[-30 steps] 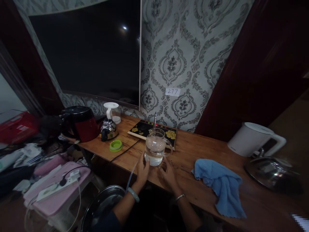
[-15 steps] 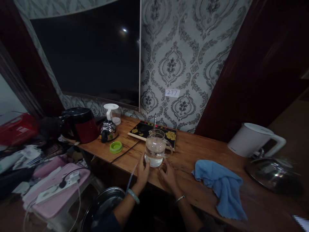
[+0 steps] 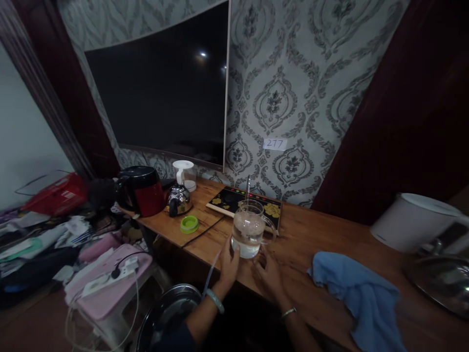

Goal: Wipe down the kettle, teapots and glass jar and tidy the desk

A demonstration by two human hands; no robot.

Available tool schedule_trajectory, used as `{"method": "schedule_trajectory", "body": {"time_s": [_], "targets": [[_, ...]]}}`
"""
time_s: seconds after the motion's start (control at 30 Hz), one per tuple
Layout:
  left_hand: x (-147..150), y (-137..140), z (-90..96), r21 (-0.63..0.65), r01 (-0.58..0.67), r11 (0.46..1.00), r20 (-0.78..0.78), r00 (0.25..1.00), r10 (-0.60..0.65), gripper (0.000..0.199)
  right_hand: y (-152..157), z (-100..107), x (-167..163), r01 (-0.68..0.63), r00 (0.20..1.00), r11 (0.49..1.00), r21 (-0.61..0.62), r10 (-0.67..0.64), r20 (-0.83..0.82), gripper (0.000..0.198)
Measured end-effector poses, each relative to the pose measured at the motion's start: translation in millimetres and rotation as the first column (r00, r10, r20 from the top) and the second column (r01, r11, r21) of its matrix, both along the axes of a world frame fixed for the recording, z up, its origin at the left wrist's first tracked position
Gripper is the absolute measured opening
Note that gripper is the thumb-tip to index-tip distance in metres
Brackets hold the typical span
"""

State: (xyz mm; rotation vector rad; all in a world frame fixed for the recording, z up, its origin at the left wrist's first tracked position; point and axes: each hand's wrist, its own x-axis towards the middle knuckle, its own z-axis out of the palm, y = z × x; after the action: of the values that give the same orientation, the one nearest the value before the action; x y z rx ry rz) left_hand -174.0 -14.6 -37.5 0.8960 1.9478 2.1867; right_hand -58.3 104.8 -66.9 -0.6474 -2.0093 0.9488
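Observation:
A clear glass teapot (image 3: 249, 232) with no lid holds water, its loop handle turned to the right. My left hand (image 3: 230, 264) is closed round its lower left side, thumb at the front. At the lower right, my right hand (image 3: 270, 274) has bent fingers against the base, below the handle; their tips are partly hidden. Behind the teapot lies a black induction cooker (image 3: 223, 198) with gold flowers and small lit lights. A thin metal spout (image 3: 248, 186) rises behind the teapot's rim.
Left on the wooden table (image 3: 296, 225) are a green lid ring (image 3: 189, 224), a small steel kettle (image 3: 179, 200) and a red-black kettle (image 3: 142, 190). A blue cloth (image 3: 351, 283), white kettle (image 3: 410, 222) and steel lid (image 3: 443, 278) lie right. A metal basin (image 3: 168, 303) sits below.
The view has swung to the left, so everything sits further right in the picture. Both hands remain at the teapot, with little visible change in their hold.

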Motion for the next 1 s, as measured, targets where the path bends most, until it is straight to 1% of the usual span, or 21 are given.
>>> {"method": "schedule_trajectory", "body": {"time_s": [0.17, 0.3, 0.4, 0.6, 0.73, 0.83, 1.0], "targets": [[-1.3, 0.9, 2.3, -0.024, -0.003, 1.000, 0.002, 1.000, 0.003, 0.058, -3.8, 11.7, 0.4, 0.021, 0.998, 0.999, 0.024, -0.022, 0.051, 0.057], [-1.0, 1.8, 3.0, -0.022, -0.002, 1.000, 0.016, 1.000, 0.002, 0.059, -4.4, 15.8, 1.4, 0.022, 0.998, 0.999, 0.040, -0.024, 0.054, 0.059], [-0.8, 1.2, 3.8, -0.028, 0.008, 1.000, 0.011, 1.000, -0.007, 0.060, -4.6, 16.5, 1.6, 0.038, 0.997, 0.999, 0.037, -0.040, 0.059, 0.058], [-0.8, 0.8, 4.8, -0.023, 0.023, 0.999, -0.001, 1.000, -0.023, 0.062, -4.3, 14.6, 1.0, 0.021, 0.999, 1.000, 0.020, -0.022, 0.048, 0.058], [-0.8, 2.3, 3.3, -0.022, -0.001, 1.000, -0.010, 1.000, 0.001, 0.060, -2.6, 11.5, 0.5, 0.018, 0.999, 1.000, 0.011, -0.019, 0.045, 0.059], [-1.0, 2.6, 3.0, -0.036, -0.018, 0.999, -0.018, 1.000, 0.017, 0.061, -2.4, 11.7, 0.4, 0.031, 0.998, 0.999, 0.024, -0.032, 0.049, 0.060], [-1.4, 1.8, 3.8, -0.047, -0.002, 0.999, -0.012, 1.000, 0.002, 0.063, -3.9, 14.4, 1.1, 0.030, 0.998, 0.999, 0.045, -0.033, 0.058, 0.057]]}}
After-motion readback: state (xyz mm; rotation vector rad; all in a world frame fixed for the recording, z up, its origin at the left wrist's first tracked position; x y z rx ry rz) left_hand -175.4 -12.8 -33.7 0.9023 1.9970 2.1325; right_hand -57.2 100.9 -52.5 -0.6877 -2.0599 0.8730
